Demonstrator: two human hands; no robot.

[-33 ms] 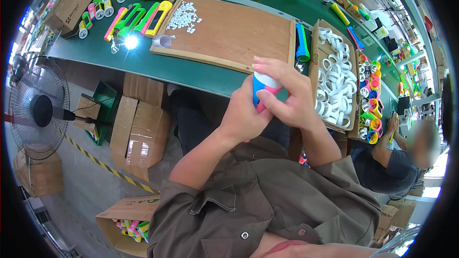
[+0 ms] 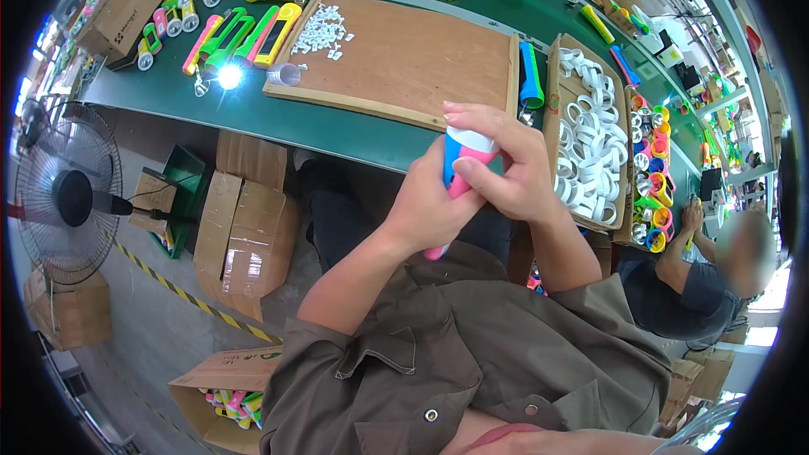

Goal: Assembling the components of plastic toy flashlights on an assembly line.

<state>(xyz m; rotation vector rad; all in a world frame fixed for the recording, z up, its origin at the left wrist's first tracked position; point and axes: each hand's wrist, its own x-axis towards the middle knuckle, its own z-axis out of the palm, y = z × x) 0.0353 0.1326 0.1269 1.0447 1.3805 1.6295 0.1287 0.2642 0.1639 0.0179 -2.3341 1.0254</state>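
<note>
Between my two hands is a flashlight (image 2: 456,145) with a blue and pink body and a white ring at its head end. My left hand (image 2: 431,202) wraps round its body, and the pink tail end sticks out below that fist. My right hand (image 2: 514,152) closes over the white head, fingers across the top and thumb pressed on the pink side. Both hands are above my lap, just off the near edge of the green workbench (image 2: 371,145). Beyond them on the bench is a wood-framed brown board (image 2: 404,59) with a pile of small white pieces (image 2: 318,31).
Right of the board stand a blue-green flashlight (image 2: 529,76) and a carton of white rings (image 2: 590,143). A lit flashlight (image 2: 228,76) and several others lie on the left. A fan (image 2: 72,194) and cartons (image 2: 253,236) stand at left. A co-worker (image 2: 683,286) sits at right.
The flashlight has tilted slightly in my hands, and more of its pink tail end shows below my left hand. The rest looks the same.
</note>
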